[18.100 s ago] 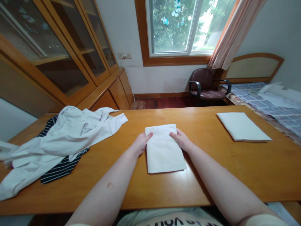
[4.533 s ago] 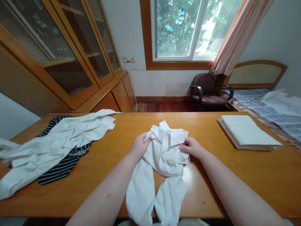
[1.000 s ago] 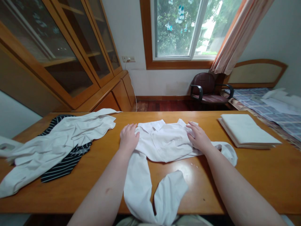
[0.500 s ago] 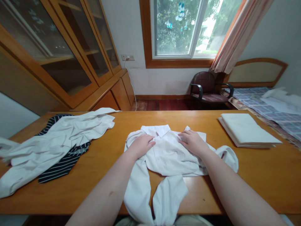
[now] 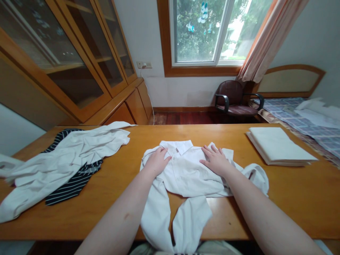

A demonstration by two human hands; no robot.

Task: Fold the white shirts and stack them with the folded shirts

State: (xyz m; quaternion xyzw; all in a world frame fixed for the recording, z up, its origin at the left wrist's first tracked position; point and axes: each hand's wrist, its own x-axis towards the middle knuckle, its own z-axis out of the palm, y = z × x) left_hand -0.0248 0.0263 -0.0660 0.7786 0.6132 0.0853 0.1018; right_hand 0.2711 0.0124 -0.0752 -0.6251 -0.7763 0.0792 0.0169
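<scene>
A white collared shirt (image 5: 183,175) lies front side up across the wooden table (image 5: 119,209), its collar pointing away from me. One sleeve hangs toward the near edge and another part bunches at the right. On the shirt's left shoulder area rests my left hand (image 5: 158,160), fingers extended over the cloth near the collar. My right hand (image 5: 215,160) lies flat with fingers spread on the right side of the shirt's chest. Neither hand grips the fabric. The cloth under both palms is hidden.
Another crumpled white garment (image 5: 69,156) lies at the left on a black striped one (image 5: 73,187). At the right sits a folded white stack (image 5: 278,145). Beyond the table are a glass-door cabinet (image 5: 79,53), a chair (image 5: 233,97) and a bed (image 5: 305,113).
My left hand has shifted slightly outward, away from the buttons. The fingers of my right hand have spread wider on the cloth. The shirt stays nearly the same.
</scene>
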